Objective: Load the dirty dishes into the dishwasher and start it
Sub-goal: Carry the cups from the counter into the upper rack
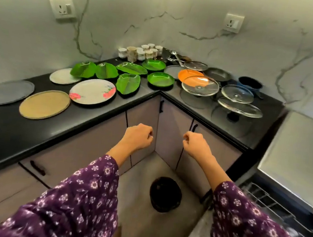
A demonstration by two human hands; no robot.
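Both hands are raised in front of the corner cabinets (171, 131), below the worktop's (1, 134) edge. The left hand (137, 137) and the right hand (197, 145) each have their fingers (148, 132) clenched inward into a loose fist, grasping nothing. Purple floral sleeves (78, 202) cover both forearms.

The dirty dishes lie spread on the black L-shaped worktop. On its left run are a grey plate (8, 92), a tan plate (44, 104), a floral plate (92, 91) and a white plate (63, 76) partly under a leaf dish (84, 69). More green leaf dishes and two round green bowls (160, 79) fill the corner, with small jars (141, 52) against the wall behind them. On the right run an orange plate (189, 74) sits partly under a glass lid (200, 85); two more glass lids, a dark pan (216, 74) and a blue pot (250, 83) lie near it.

The dishwasher (297, 151) stands at the right edge, well apart from both hands, with a wire rack (269, 203) pulled out below it. A black bin (165, 194) sits on the floor in the corner.
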